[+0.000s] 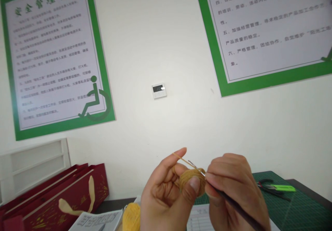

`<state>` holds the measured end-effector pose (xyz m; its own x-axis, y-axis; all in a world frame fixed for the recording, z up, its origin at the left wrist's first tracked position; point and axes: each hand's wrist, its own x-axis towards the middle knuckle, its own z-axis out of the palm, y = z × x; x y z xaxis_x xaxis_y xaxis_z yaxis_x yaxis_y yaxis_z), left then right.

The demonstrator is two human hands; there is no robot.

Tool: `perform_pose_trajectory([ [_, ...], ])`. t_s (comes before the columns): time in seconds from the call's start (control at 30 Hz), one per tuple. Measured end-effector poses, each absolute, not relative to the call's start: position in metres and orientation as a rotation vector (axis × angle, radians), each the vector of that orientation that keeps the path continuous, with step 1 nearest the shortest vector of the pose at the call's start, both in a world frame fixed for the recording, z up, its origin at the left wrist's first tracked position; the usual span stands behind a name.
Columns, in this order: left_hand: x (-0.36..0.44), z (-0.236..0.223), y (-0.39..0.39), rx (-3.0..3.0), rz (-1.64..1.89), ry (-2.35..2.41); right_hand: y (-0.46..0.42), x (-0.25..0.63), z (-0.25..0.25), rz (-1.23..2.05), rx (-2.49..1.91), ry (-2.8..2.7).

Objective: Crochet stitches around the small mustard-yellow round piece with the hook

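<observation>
My left hand (168,189) pinches a small rounded piece of tan crochet work (187,182) between thumb and fingers. From the raised left index finger, a strand of tan yarn (184,160) runs taut down to the piece. My right hand (233,189) grips a crochet hook (228,200) with a dark handle and a thin metal shaft. The hook's tip shows just above the top edge of the crochet piece, close to the strand. Part of the piece is hidden behind my left thumb and right fingers.
A ball of yellow yarn (131,217) sits left of my hands, near printed papers (97,221). Dark red gift bags (85,193) stand at the left. On the right, pliers (269,186) and a bright green tool (284,188) lie on a green cutting mat (303,208).
</observation>
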<state>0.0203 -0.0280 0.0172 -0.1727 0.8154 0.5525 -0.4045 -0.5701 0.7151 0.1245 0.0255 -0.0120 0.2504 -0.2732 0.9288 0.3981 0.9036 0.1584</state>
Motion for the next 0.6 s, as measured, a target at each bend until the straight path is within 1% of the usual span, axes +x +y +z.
perform_pose_trajectory([
  [0.13,0.019,0.017,-0.028,1.27,1.853,0.548,0.019,0.125,-0.007,-0.34,-0.089,-1.251],
  [0.2,0.015,0.017,-0.028,1.258,1.886,0.595,0.016,0.126,-0.007,-0.179,-0.065,-1.243],
  [0.27,0.012,0.018,-0.029,1.247,1.891,0.629,0.015,0.128,-0.007,0.105,-0.081,-1.214],
  [0.4,0.008,0.019,-0.03,1.226,1.844,0.669,0.015,0.13,-0.001,0.855,-0.141,-1.14],
  [0.47,0.008,0.02,-0.029,1.219,1.832,0.665,0.017,0.128,0.003,1.169,-0.108,-1.129],
  [0.53,0.008,0.02,-0.029,1.23,1.82,0.648,0.018,0.124,0.005,1.336,-0.066,-1.144],
  [0.6,0.009,0.019,-0.028,1.246,1.814,0.636,0.02,0.119,0.004,1.333,-0.013,-1.164],
])
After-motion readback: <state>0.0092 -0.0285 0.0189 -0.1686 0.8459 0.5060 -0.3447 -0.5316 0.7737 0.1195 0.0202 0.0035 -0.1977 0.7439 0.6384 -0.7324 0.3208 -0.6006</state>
